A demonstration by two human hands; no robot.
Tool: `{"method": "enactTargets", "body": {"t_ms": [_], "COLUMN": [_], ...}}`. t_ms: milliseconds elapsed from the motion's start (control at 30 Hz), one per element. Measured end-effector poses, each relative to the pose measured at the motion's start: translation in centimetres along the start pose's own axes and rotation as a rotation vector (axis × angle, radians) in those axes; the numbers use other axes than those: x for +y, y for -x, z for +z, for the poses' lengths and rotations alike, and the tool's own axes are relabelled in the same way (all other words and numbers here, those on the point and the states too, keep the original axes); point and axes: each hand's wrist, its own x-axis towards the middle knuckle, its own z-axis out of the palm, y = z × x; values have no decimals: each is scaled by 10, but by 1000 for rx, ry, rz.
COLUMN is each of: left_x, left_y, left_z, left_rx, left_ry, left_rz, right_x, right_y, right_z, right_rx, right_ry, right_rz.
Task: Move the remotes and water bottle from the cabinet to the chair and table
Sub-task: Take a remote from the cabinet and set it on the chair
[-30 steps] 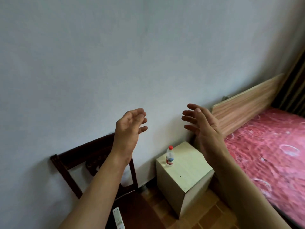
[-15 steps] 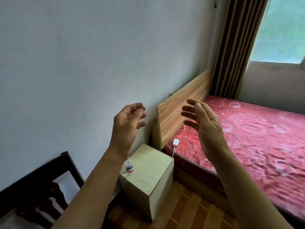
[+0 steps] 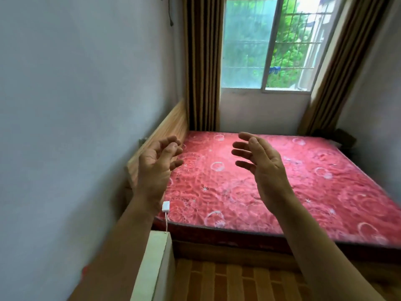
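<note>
Empty-handed: the left hand (image 3: 158,170), fingers loosely curled, and the right hand (image 3: 263,168), fingers spread, hover mid-frame over a red patterned mattress (image 3: 314,192). A pale wooden bedside unit (image 3: 156,268) edges bottom centre; remotes and water bottle are out of view, so progress is unclear.

Deep pinkish red across the mattress (image 3: 271,187), scattered with pale rings and small white stars. Ochre with dark vertical stripes on the curtains (image 3: 204,61). Pale grey-blue on the wall (image 3: 76,105). Light, grained wood for the headboard (image 3: 171,120). Cream on the cabinet (image 3: 156,268). White for the small plug (image 3: 165,206) and its cord (image 3: 166,222). Orange-brown blocks on the floor (image 3: 227,283).
</note>
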Motion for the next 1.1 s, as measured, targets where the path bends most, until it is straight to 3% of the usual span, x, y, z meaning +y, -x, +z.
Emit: {"method": "enactTargets", "body": {"t_ms": [300,600,1100], "left_x": [-36,-57,-22], "left_y": [-41,8,139], "left_z": [79,187,364], "left_rx": [-343,-620,-886], "left_ry": [182,208,200], "left_rz": [-53,-160,-131], "right_x": [-24,-57,-129], "right_y": [12,80,180], "right_z": [-68,-157,-316], "right_rx": [327,642,876], "right_ry": [196,287,254], "right_rz": [-34,-36,-122]}}
